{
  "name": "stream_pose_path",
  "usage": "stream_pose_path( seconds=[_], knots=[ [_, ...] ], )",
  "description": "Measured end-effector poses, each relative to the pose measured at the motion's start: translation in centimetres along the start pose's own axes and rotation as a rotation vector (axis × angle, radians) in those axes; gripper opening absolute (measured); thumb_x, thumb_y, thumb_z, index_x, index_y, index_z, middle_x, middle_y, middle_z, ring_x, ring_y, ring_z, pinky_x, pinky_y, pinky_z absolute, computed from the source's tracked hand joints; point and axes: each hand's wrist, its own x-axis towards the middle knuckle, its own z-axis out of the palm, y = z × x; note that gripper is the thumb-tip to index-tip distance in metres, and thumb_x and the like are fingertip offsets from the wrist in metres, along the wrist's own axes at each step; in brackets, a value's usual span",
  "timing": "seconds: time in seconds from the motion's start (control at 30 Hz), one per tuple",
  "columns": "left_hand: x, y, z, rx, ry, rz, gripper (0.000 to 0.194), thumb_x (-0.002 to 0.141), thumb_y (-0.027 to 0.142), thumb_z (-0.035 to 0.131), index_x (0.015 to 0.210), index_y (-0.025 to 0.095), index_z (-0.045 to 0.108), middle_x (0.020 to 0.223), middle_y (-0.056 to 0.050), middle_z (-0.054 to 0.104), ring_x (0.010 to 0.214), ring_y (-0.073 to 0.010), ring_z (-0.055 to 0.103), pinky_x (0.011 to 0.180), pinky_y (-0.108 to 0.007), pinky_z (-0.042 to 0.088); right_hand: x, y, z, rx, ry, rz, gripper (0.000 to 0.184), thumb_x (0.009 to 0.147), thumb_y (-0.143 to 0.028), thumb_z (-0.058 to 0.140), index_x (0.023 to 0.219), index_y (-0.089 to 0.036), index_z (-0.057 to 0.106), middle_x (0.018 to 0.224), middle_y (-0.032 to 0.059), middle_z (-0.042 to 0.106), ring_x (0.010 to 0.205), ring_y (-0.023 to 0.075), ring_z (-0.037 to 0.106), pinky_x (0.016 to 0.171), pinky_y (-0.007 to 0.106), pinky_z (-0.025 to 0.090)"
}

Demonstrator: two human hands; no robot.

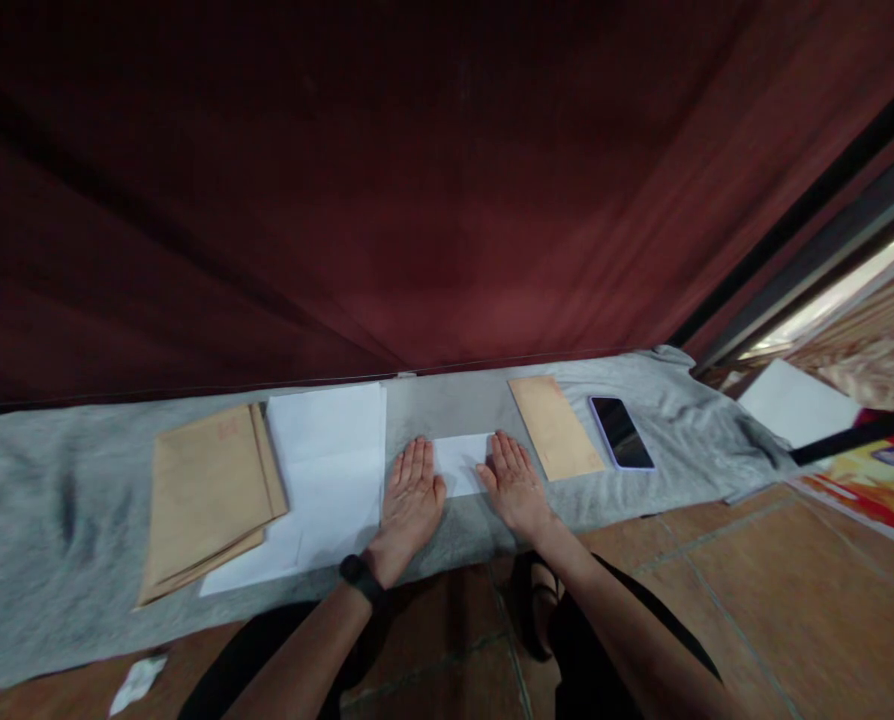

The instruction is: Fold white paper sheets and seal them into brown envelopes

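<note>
A small white sheet of paper point(462, 464), which looks folded, lies flat on the grey cloth point(462, 530). My left hand point(415, 495) presses flat on its left end, fingers stretched out. On the opposite end rests my right hand point(517, 488), also flat, with the thumb apart from the fingers. Both palms hide the paper's ends. Left of my left hand are larger white sheets point(334, 470), partly covered by a stack of brown envelopes point(211, 490). A single brown envelope point(556, 428) lies just right of my right hand.
A phone point(622, 433) in a purple case lies to the right of the single envelope. Behind the cloth rises a dark red curtain-like surface point(447, 230). Crumpled white paper point(138, 682) is on the tiled floor point(717, 560). A white board-like piece point(798, 402) sits at far right.
</note>
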Motion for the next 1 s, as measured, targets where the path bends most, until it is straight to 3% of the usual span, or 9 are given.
stream_pose_path(
  seconds=[0.17, 0.33, 0.73, 1.0],
  knots=[
    [-0.4, 1.4, -0.7, -0.073, 0.023, 0.124, 0.064, 0.096, 0.021, 0.033, 0.156, 0.003, 0.018, 0.159, -0.019, 0.033, 0.151, -0.0268, 0.022, 0.121, -0.049, 0.029, -0.6, -1.8, -1.0, 0.081, -0.008, -0.131, 0.062, 0.105, -0.044, 0.031, 0.156, -0.010, 0.027, 0.158, 0.0154, 0.035, 0.148, 0.0252, 0.030, 0.119, 0.047, 0.032],
    [-1.6, 2.4, -0.4, -0.106, -0.026, 0.234, 0.063, 0.097, 0.021, 0.032, 0.156, 0.004, 0.018, 0.160, -0.020, 0.030, 0.151, -0.0264, 0.021, 0.120, -0.047, 0.031, -2.1, -3.1, -0.5, 0.131, -0.049, -0.220, 0.057, 0.105, -0.042, 0.030, 0.152, -0.010, 0.037, 0.155, 0.0136, 0.042, 0.147, 0.0230, 0.033, 0.120, 0.043, 0.033],
    [-2.4, 1.2, -0.8, -0.030, -0.016, 0.080, 0.065, 0.095, 0.028, 0.040, 0.153, 0.002, 0.027, 0.157, -0.021, 0.035, 0.149, -0.0287, 0.028, 0.119, -0.047, 0.032, -3.2, -0.3, -0.3, 0.028, 0.026, -0.127, 0.065, 0.103, -0.047, 0.036, 0.153, -0.006, 0.032, 0.154, 0.0201, 0.041, 0.145, 0.0296, 0.035, 0.117, 0.049, 0.035],
    [-3.0, 0.6, -0.6, -0.007, 0.040, 0.001, 0.071, 0.094, 0.024, 0.041, 0.156, 0.003, 0.014, 0.158, -0.022, 0.034, 0.148, -0.0305, 0.031, 0.117, -0.049, 0.034, -3.9, 0.5, -0.8, 0.000, 0.071, -0.055, 0.068, 0.104, -0.047, 0.034, 0.156, -0.006, 0.024, 0.156, 0.0218, 0.036, 0.145, 0.0320, 0.036, 0.116, 0.051, 0.035]
  ],
)
